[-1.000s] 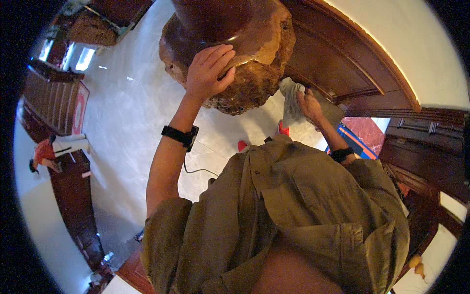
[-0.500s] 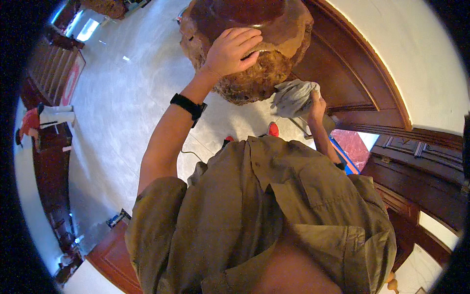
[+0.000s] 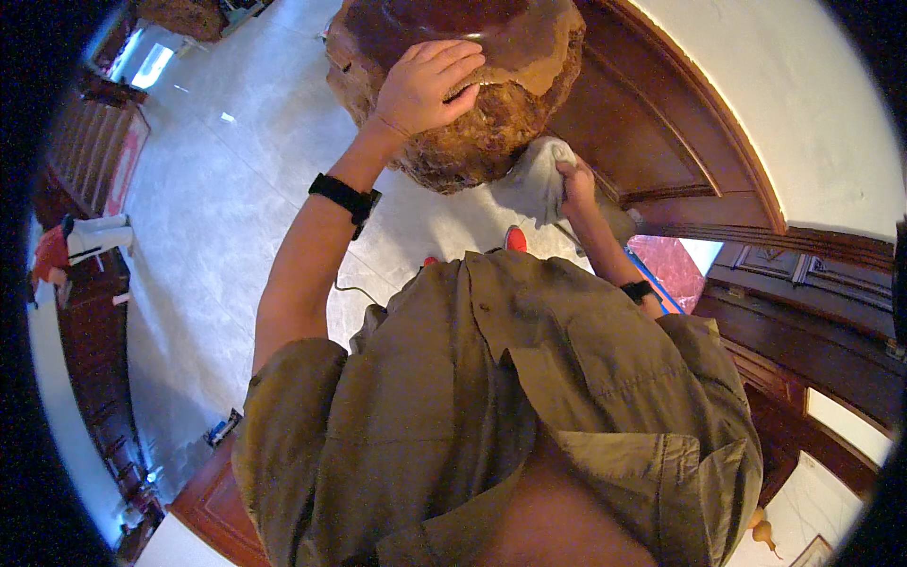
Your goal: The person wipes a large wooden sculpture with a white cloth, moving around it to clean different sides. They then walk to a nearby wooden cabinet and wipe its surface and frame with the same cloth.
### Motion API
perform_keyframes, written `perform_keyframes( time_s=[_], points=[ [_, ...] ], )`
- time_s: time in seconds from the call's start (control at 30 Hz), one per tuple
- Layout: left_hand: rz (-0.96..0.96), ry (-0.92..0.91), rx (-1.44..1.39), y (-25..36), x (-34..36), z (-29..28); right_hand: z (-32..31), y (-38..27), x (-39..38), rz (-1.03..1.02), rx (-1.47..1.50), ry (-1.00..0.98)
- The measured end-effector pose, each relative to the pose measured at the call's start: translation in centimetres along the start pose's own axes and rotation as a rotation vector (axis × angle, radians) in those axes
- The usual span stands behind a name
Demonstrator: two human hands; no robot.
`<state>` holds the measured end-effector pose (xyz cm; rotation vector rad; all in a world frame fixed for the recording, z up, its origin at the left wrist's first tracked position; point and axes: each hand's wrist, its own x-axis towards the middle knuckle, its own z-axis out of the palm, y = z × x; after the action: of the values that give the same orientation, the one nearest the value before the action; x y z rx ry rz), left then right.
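Note:
A large piece of brown wood (image 3: 472, 137) with a rough, knobbly side and a smooth, dark, glossy top stands ahead of me. Across its near rim lies my left hand (image 3: 430, 85), fingers stretched out and holding nothing. To the right, my right hand (image 3: 577, 184) is closed on a grey cloth (image 3: 542, 180), which hangs bunched at the wood's lower right edge. Whether the cloth touches the wood there I cannot tell. Dark bands circle both my wrists.
Brown wooden panelling (image 3: 633, 123) runs close along the right side. Pale grey floor (image 3: 227, 208) stretches to the left, and a thin cable (image 3: 357, 290) lies near my feet. At the far left a person in a red top (image 3: 55, 253) is beside dark furniture.
My right hand has brought the cloth a little left, closer to the wood's side, and its folds hang differently. My left hand keeps its place on the rim; the whole view has shifted slightly.

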<state>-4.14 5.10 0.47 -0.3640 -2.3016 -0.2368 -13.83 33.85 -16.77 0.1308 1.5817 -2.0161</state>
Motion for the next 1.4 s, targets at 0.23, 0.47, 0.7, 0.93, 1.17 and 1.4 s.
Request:
perform_keyframes(
  time_s=[0.23,0.47,0.7,0.93,1.17,1.4],
  points=[
    [-0.018,-0.025,0.003,0.2,0.0,0.0,5.3,-0.7,0.3,-0.468,-0.618,0.029],
    [-0.001,-0.025,0.042,0.0,0.0,0.1,5.6,-3.9,0.8,-0.35,-1.324,0.003],
    [-0.011,-0.04,0.062,0.5,0.2,0.2,6.2,-5.5,2.2,-0.242,-1.565,-0.111],
    [-0.004,-0.017,0.052,0.5,0.2,-0.4,6.5,-3.5,3.1,-0.186,-1.341,-0.062],
    [-0.013,-0.056,0.049,0.1,0.4,0.4,3.9,0.7,5.3,0.063,-0.779,0.06],
    [-0.008,0.0,0.044,0.2,0.0,0.0,1.6,-1.0,-1.8,0.249,-0.626,-0.153]
  ],
)
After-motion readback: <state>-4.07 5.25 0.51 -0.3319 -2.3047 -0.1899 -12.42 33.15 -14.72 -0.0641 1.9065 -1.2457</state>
